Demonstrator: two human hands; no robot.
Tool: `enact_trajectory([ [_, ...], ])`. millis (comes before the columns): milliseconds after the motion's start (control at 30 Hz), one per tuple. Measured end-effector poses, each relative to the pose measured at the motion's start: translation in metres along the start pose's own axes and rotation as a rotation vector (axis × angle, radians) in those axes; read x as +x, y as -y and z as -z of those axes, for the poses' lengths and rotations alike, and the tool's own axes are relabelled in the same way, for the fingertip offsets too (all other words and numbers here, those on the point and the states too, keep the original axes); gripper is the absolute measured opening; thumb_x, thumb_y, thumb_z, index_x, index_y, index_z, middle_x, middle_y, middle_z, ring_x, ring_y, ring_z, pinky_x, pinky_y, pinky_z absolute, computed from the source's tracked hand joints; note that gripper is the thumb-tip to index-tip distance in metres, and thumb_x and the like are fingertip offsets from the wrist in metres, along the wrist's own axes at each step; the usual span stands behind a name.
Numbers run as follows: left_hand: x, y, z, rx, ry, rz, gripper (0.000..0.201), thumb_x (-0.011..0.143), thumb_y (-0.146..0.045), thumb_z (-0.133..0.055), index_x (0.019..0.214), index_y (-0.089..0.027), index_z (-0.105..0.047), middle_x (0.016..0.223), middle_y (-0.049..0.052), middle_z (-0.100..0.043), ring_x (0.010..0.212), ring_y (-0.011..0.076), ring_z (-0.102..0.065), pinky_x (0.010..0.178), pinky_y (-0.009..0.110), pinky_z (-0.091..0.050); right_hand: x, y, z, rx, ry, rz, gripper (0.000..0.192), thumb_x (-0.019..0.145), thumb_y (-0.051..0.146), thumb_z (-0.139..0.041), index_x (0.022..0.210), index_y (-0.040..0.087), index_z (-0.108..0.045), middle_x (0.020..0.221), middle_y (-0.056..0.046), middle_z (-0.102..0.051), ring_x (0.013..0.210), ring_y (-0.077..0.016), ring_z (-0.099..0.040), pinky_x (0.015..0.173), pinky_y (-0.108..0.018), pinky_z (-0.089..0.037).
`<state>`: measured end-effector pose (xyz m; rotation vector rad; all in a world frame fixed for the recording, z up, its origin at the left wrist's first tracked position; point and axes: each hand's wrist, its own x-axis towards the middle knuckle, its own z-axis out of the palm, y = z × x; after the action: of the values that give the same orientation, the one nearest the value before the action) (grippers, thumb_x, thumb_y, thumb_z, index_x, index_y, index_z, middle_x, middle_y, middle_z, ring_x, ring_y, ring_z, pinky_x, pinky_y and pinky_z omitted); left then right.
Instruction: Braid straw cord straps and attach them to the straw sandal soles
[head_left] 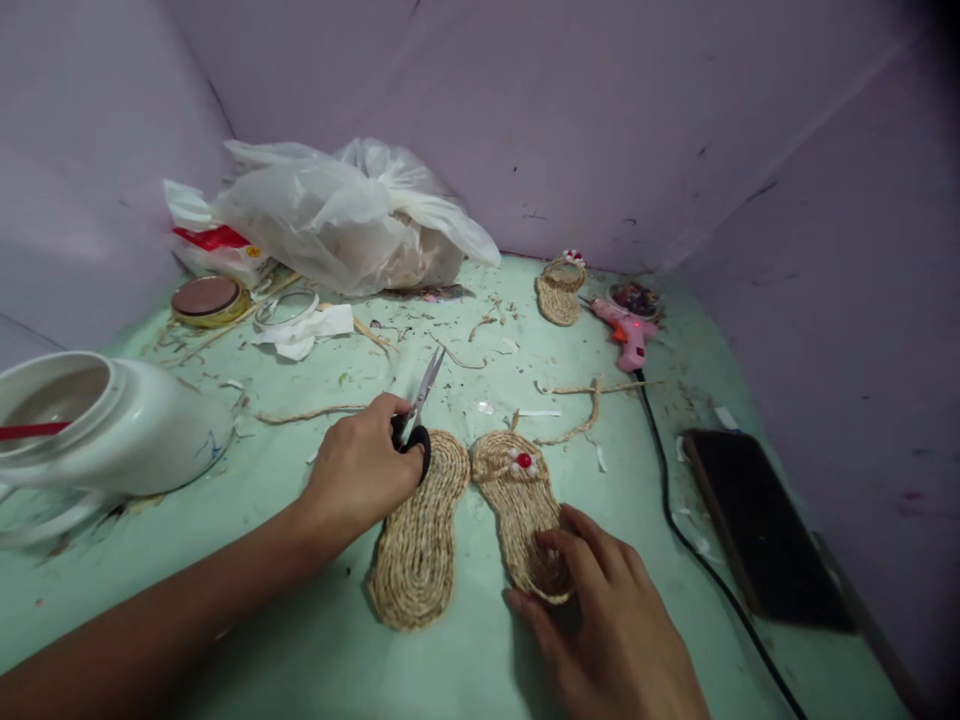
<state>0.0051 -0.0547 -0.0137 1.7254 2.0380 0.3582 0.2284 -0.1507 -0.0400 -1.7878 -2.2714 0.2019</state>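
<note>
Surface: pale green tabletop (285, 610), strewn with fibre scraps and paper bits, set against lilac walls (570, 130) with dark scuffs, meeting at corners to left and right.

Two slipper-shaped pieces of coiled tan braided fibre, lying flat at the near middle of the tabletop, between the hands. Left piece: plain tan fibre sole (416, 560); long axis running away from the person, far end leaning slightly right. Right piece: tan fibre slipper (517, 515) with a strap bearing a red bead and white beads across its far end; long axis running away, far end leaning slightly left. Far ends close together, near ends well apart.

Left hand (364, 455): fingers closed on the black handles of a pair of steel-bladed scissors (424, 395), over the plain sole's far end; blades pointing away and slightly right.

Right hand (615, 610): thumb and fingers apart about the beaded slipper's near end; whether they clamp it cannot be told.

Rear left: knotted translucent white plastic bag (337, 215). Left: white plastic jug (165, 430) on its side. Rear right: small beaded tan fibre slipper (559, 300), pink glue gun (626, 330) with black cord. Right: black phone (765, 530), lying flat.
</note>
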Motion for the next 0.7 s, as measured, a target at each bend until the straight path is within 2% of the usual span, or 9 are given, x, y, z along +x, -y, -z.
enact_trajectory([
  [167, -0.004, 0.001, -0.001, 0.077, 0.028, 0.002, 0.030, 0.069, -0.035, -0.049, 0.097, -0.026, -0.056, 0.070, 0.002, -0.064, 0.063, 0.0204, -0.057, 0.055, 0.028, -0.036, 0.001, 0.012, 0.014, 0.053, -0.110, 0.098, 0.054, 0.071, 0.034, -0.061, 0.120, 0.017, -0.045, 0.128, -0.019, -0.045, 0.110, -0.0352, -0.050, 0.080, -0.050, -0.050],
  [267, -0.008, 0.002, -0.001, 0.129, 0.061, -0.017, 0.027, 0.070, -0.036, -0.048, 0.093, -0.025, -0.057, 0.070, 0.002, -0.064, 0.065, 0.0219, -0.058, 0.055, 0.029, -0.035, 0.004, 0.029, 0.017, 0.260, -0.110, 0.111, 0.050, 0.077, 0.027, -0.055, 0.124, 0.021, -0.038, 0.126, -0.014, -0.050, 0.110, -0.0269, -0.053, 0.081, -0.038, -0.053],
  [333, -0.009, 0.004, 0.001, 0.133, 0.109, -0.045, 0.024, 0.071, -0.036, -0.046, 0.089, -0.024, -0.057, 0.070, 0.003, -0.063, 0.064, 0.0213, -0.058, 0.054, 0.028, -0.034, 0.007, 0.041, 0.012, 0.380, -0.050, 0.110, 0.049, 0.078, 0.024, -0.054, 0.124, 0.021, -0.038, 0.122, -0.012, -0.055, 0.108, -0.0247, -0.056, 0.079, -0.034, -0.054],
  [400, -0.011, 0.006, 0.005, 0.121, 0.157, -0.082, 0.023, 0.072, -0.035, -0.045, 0.087, -0.023, -0.057, 0.070, 0.003, -0.063, 0.064, 0.0207, -0.057, 0.054, 0.028, -0.034, 0.009, 0.051, 0.002, 0.413, -0.007, 0.083, 0.048, 0.076, 0.020, -0.054, 0.122, 0.020, -0.040, 0.123, -0.013, -0.055, 0.109, -0.0261, -0.055, 0.082, -0.036, -0.053],
  [567, -0.008, 0.006, 0.021, 0.121, 0.224, -0.167, 0.021, 0.073, -0.035, -0.045, 0.086, -0.024, -0.057, 0.069, 0.002, -0.062, 0.063, 0.0205, -0.056, 0.053, 0.028, -0.033, 0.016, 0.072, -0.011, 0.454, -0.055, -0.072, 0.037, 0.071, 0.016, -0.052, 0.108, 0.020, -0.051, 0.122, -0.012, -0.055, 0.111, -0.0277, -0.052, 0.090, -0.043, -0.046],
  [700, -0.004, 0.006, 0.026, 0.090, 0.277, -0.193, 0.019, 0.072, -0.032, -0.045, 0.084, -0.024, -0.057, 0.070, 0.002, -0.063, 0.065, 0.0205, -0.056, 0.054, 0.027, -0.034, 0.022, 0.077, -0.010, 0.492, -0.021, -0.099, 0.035, 0.070, 0.015, -0.051, 0.105, 0.020, -0.053, 0.121, -0.012, -0.054, 0.113, -0.0270, -0.050, 0.091, -0.043, -0.044],
])
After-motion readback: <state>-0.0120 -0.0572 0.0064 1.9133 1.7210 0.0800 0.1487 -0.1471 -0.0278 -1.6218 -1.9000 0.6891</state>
